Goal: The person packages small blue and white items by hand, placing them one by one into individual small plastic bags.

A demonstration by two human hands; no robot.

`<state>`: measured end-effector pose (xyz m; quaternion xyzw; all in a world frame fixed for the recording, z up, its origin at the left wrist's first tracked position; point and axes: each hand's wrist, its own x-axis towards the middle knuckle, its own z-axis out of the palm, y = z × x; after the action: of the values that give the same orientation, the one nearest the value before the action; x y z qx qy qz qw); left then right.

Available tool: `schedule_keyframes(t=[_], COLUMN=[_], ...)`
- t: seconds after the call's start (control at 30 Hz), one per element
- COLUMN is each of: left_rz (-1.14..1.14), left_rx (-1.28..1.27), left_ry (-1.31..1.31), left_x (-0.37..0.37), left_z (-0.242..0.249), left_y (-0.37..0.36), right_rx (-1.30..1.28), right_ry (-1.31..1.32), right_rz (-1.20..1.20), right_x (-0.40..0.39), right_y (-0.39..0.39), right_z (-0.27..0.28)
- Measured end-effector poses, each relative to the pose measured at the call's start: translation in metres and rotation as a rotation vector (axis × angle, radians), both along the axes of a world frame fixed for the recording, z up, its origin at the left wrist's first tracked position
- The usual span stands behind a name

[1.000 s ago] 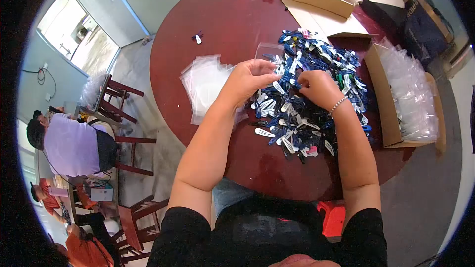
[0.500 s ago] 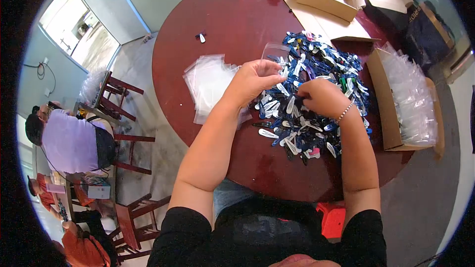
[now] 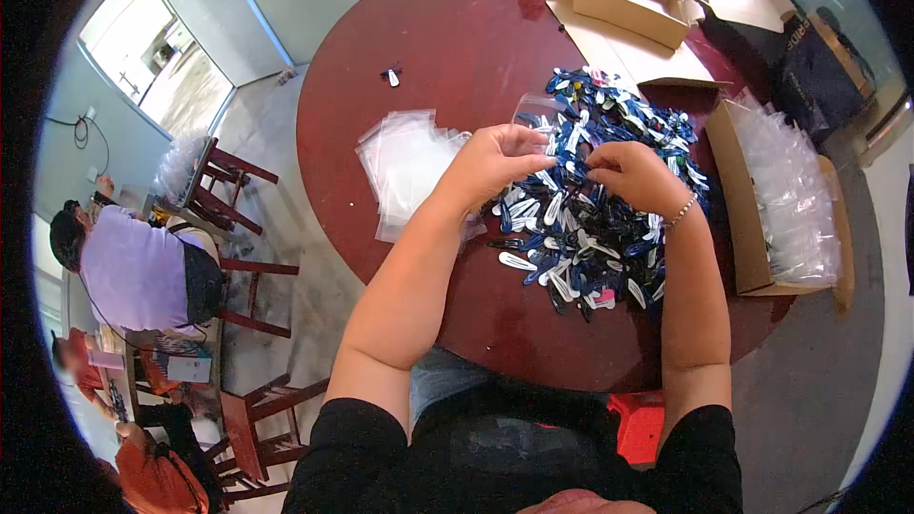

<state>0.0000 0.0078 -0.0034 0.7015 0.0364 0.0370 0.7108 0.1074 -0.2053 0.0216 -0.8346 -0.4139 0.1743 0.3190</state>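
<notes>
A large pile of snap hair clips (image 3: 571, 228), mostly blue, white and black, spreads over the round dark red table (image 3: 457, 48). Over the pile's left side is my left hand (image 3: 500, 164), thumb and fingers closed on a small clear zip bag (image 3: 539, 108) whose far end sticks out beyond the fingers. My right hand (image 3: 636, 177), with a beaded bracelet on the wrist, is just to the right, fingers pinched at a blue hair clip (image 3: 576, 172); the fingertips partly cover it. Flat empty zip bags (image 3: 405, 171) lie in a loose stack left of my left hand.
On the right stands a cardboard box (image 3: 743, 219) full of filled clear bags (image 3: 790, 200). Open cardboard boxes (image 3: 633, 14) sit at the back. A few clips (image 3: 392, 76) lie apart at the far left. Wooden stools (image 3: 257, 276) and seated people (image 3: 143, 271) are off to the left.
My right hand has risen from the pile and shifted slightly right, its fingertips now level with the left hand's. My left hand keeps the bag, lowered slightly.
</notes>
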Motion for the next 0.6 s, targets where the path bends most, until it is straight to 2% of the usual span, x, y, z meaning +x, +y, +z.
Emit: schedule_keyframes(t=[0.1,0.17,0.2,0.27,0.3,0.33,0.4,0.53,0.6], left_rz=[-0.017,-0.026,-0.039,-0.055,-0.074,-0.092,-0.125,-0.205,-0.223], left_rx=[-0.004,-0.007,-0.027,-0.047,-0.039,-0.032,-0.006,0.106,0.057], left_ry=[0.009,0.009,0.001,-0.004,-0.008,-0.013,-0.023,-0.078,-0.051], left_x=[0.0,0.001,0.002,0.003,0.002,0.001,0.0,0.002,0.002], left_z=[0.001,-0.001,-0.003,-0.007,-0.005,-0.003,-0.002,-0.008,-0.008], left_y=[0.0,0.0,-0.001,-0.002,-0.004,-0.006,-0.009,-0.011,-0.013], right_rx=[0.051,0.281,0.28,0.467,0.463,0.463,0.451,0.339,0.486], right_ry=[0.095,0.156,0.157,-0.199,-0.362,-0.361,-0.587,-0.608,-0.625], right_rz=[-0.052,-0.111,-0.112,-0.023,0.018,0.015,0.022,0.085,0.054], right_x=[-0.011,-0.024,-0.027,-0.031,-0.03,-0.032,-0.037,-0.041,-0.044], right_y=[0.002,0.006,0.008,0.011,0.013,0.014,0.016,0.016,0.02], right_z=[0.014,0.026,0.026,0.024,0.024,0.025,0.028,0.027,0.024])
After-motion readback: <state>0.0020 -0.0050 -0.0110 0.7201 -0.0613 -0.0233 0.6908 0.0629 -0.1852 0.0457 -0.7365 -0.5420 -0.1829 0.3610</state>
